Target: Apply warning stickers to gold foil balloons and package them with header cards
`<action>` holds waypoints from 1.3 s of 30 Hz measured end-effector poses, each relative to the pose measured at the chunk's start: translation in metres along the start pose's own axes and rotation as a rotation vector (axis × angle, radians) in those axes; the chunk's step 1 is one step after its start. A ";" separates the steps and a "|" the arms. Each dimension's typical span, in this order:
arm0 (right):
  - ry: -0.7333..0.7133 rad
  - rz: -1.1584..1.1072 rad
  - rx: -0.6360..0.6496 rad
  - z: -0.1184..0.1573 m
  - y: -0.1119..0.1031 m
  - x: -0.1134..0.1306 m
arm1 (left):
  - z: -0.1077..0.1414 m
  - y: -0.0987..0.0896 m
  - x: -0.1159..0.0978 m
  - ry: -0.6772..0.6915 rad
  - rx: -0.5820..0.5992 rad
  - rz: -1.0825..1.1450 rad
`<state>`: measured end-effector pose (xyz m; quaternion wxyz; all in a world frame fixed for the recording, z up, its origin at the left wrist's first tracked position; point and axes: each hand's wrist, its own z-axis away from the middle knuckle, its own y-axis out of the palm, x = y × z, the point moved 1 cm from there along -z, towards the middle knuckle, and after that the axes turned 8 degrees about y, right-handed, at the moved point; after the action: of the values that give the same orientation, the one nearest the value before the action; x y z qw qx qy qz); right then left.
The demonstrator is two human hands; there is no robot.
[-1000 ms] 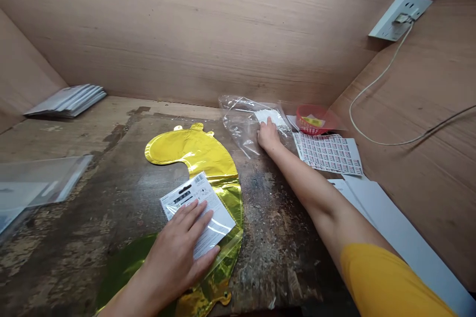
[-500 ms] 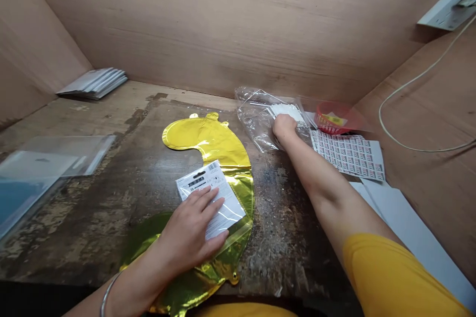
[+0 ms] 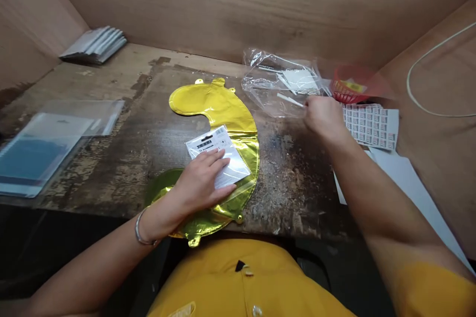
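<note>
A flat gold foil balloon [image 3: 238,113], curved in shape, lies on the dark worn table. Across its middle rests a clear packet with a printed white card [image 3: 234,160]. My left hand [image 3: 203,175] lies flat on that packet, fingers spread. My right hand [image 3: 324,116] is closed around a thin white straw [image 3: 289,99], whose end sticks out to the left; whether it is one straw or more is hard to tell. Just beyond that hand lies a clear plastic bag [image 3: 256,84] with a bundle of white straws [image 3: 299,80] in it.
At the right stand a red basket [image 3: 344,84], a sheet of small printed labels [image 3: 388,128] and white card sheets [image 3: 403,173]. Clear plastic sleeves [image 3: 40,153] lie at the left, with stacked folded packets [image 3: 94,44] in the back left corner. Wooden panels [image 3: 208,4] enclose the table.
My right hand has drawn back from the bag toward the right and now has a white straw showing in it. My left hand stays on the packet. The view has tilted downward.
</note>
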<state>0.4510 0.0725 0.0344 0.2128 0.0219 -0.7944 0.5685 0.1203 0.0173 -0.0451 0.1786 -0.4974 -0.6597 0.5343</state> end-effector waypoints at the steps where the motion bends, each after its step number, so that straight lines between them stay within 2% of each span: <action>1: 0.033 0.031 -0.022 0.022 -0.008 -0.002 | -0.001 0.000 0.000 -0.005 0.012 0.002; 4: 0.070 -0.003 -0.046 0.096 -0.024 0.002 | -0.003 -0.003 -0.002 -0.033 0.058 0.005; 7: 0.069 -0.297 -0.010 0.162 -0.025 0.015 | -0.009 -0.011 -0.005 -0.063 0.145 0.005; 9: 0.065 -0.400 -0.035 0.190 -0.025 0.024 | -0.015 -0.018 -0.007 -0.080 0.213 0.015; 11: 0.053 -0.427 -0.102 0.204 -0.029 0.033 | -0.021 -0.025 -0.009 -0.100 0.260 0.028; 14: -0.085 -0.421 -0.142 0.210 -0.040 0.045 | -0.027 -0.033 -0.013 -0.135 0.311 0.025; 17: -0.276 -0.357 -0.109 0.208 -0.047 0.058 | -0.029 -0.037 -0.016 -0.175 0.333 0.033; 20: -0.328 -0.289 -0.090 0.203 -0.043 0.065 | -0.028 -0.037 -0.016 -0.184 0.317 0.062; 25: -0.363 -0.192 -0.069 0.191 -0.015 0.064 | -0.027 -0.033 -0.013 -0.160 0.296 0.054; 31: -0.370 0.005 0.068 0.181 0.031 0.065 | -0.022 -0.027 -0.017 -0.080 0.309 -0.035; 33: -0.349 0.022 0.102 0.181 0.040 0.065 | -0.019 -0.026 -0.018 -0.059 0.362 -0.022; 35: -0.330 0.020 0.111 0.182 0.045 0.065 | -0.021 -0.029 -0.017 -0.021 0.466 -0.019; 38: -0.309 0.007 0.113 0.183 0.045 0.064 | -0.033 -0.039 -0.015 0.016 0.663 -0.056; 39: -0.302 0.004 0.115 0.183 0.044 0.064 | -0.039 -0.043 -0.013 -0.004 0.687 -0.077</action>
<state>0.3234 -0.0660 -0.0299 0.0883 0.1177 -0.7834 0.6038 0.1361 0.0291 0.0107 0.3545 -0.3818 -0.4597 0.7192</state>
